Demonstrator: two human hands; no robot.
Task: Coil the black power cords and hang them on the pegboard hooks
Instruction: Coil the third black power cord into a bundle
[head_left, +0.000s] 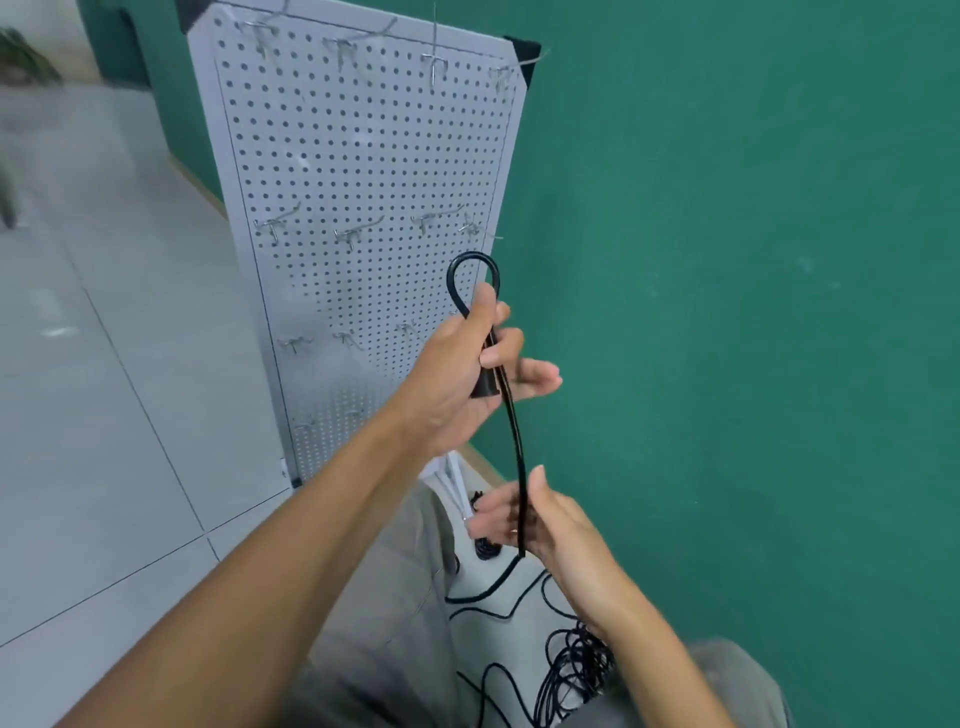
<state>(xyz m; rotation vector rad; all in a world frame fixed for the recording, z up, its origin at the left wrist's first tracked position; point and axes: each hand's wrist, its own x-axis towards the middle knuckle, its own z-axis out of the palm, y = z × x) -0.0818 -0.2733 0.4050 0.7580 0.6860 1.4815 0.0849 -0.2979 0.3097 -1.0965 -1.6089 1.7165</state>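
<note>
A workshop or training room is suggested: a white pegboard fitted with metal hooks is stood against a plain green wall, on a grey tiled floor, with black cords piled below.

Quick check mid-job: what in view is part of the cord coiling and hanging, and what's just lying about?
Job things:
- black power cord, looped in the left hand, running through the right hand
- loose cords piled on the floor
- pegboard
- hooks, none carrying a cord yet

Lying about:
- white item at the pegboard's foot, too unclear to name
- plant, blurred, far left
</note>
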